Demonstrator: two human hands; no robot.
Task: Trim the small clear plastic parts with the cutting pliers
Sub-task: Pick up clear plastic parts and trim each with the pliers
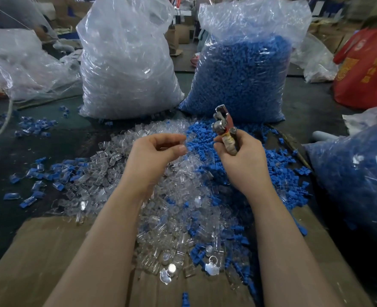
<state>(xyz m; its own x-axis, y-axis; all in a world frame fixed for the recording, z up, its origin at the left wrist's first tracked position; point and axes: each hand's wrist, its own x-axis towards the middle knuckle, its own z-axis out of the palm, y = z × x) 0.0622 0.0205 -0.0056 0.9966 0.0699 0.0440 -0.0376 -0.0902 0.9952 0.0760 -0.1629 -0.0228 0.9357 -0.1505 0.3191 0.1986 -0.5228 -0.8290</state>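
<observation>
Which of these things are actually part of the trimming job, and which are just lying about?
Part of the job:
- cutting pliers, gripped in the right hand
- pile of clear plastic parts
- left hand, fingers curled above the pile

Just lying about:
- blue plastic parts
- bag of blue parts
- red bag
- cardboard sheet

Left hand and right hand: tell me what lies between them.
In the head view, the gap between the left hand and the right hand, which grips the cutting pliers, shows the heap below: clear plastic parts meeting blue plastic parts.
</observation>
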